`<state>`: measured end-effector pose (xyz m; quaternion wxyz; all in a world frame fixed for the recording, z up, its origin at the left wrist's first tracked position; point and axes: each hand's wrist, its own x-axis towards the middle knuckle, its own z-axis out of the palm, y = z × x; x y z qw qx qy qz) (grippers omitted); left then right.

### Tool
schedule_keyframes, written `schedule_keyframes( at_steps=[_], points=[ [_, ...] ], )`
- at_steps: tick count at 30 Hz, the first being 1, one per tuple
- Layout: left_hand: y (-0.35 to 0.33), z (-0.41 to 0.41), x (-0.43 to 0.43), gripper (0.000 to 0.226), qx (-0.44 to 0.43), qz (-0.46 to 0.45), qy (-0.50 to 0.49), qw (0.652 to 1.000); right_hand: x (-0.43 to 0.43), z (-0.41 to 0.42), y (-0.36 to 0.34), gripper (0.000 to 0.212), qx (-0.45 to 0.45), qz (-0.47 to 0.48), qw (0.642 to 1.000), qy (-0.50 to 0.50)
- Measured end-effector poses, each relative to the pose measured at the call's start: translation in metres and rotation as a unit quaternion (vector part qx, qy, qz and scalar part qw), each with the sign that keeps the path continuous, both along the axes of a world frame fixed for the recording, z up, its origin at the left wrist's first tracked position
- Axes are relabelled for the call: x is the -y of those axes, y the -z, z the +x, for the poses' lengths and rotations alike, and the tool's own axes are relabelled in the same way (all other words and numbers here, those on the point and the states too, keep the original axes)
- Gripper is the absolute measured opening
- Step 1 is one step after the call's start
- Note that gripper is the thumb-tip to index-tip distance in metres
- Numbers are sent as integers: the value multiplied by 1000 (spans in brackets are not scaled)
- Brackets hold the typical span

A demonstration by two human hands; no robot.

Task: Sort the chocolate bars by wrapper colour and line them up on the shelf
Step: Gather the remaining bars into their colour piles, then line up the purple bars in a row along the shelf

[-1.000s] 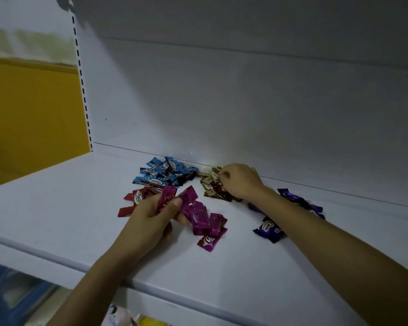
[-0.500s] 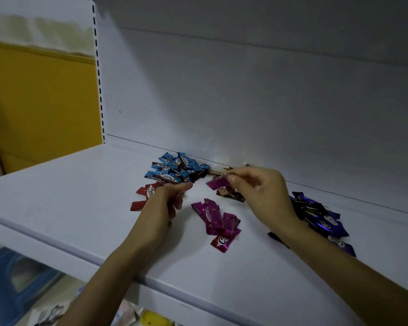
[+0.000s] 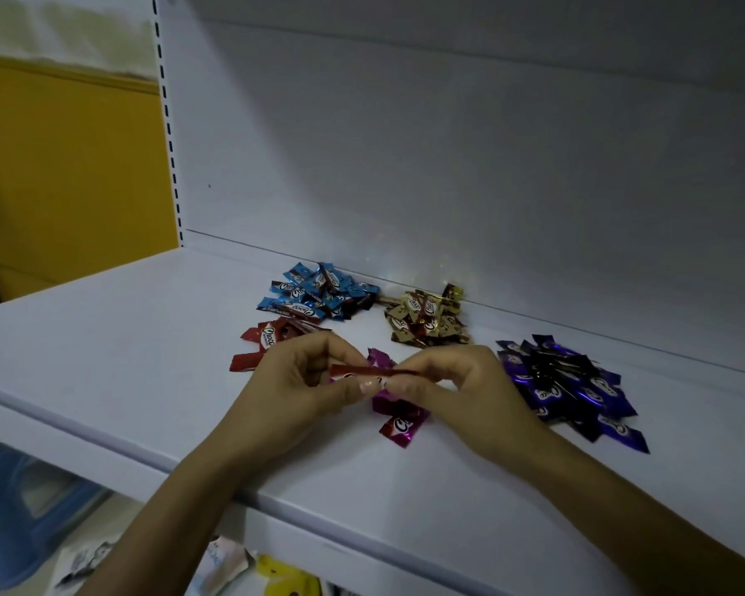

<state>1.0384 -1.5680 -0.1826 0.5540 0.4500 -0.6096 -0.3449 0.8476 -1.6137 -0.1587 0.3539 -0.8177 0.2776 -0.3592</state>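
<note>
White shelf (image 3: 104, 359), chocolate bar (image 3: 362, 371) between left hand (image 3: 293, 389) and right hand (image 3: 461, 389), both pinching it

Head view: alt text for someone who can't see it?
A left hand and a right hand pinch one red chocolate bar between them over a white shelf. Around them lie a blue pile, red pile, gold pile, magenta pile and purple pile.

Foil-wrapped chocolate bars lie sorted on the white metal shelf (image 3: 104, 359): a blue heap (image 3: 319, 296) and a gold heap (image 3: 426, 322) at its back edge, a dark red heap (image 3: 272, 337) and a magenta heap (image 3: 398, 417) further forward, and a purple heap (image 3: 568, 389) rightmost. One dark red bar (image 3: 362, 371) is level and edge-on above the magenta heap, pinched at both ends.
</note>
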Motion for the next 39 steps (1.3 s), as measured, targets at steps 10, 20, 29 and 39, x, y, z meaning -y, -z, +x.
schedule_keyframes(
  at_steps=[10,20,29,39],
  points=[
    [6,-8,3,85,339,-17,-20,940,15,-17,11,52,-322,-281,897,114],
    [3,-9,-4,100,548,-82,18,832,-17,-61,-8,47,-285,-230,912,184],
    [-2,-122,-16,65,424,-176,14,888,-67,-136,20,19,-204,-138,926,285],
    [15,-194,-4,82,369,-40,91,924,-79,-172,30,22,-111,-89,896,420]
  ],
)
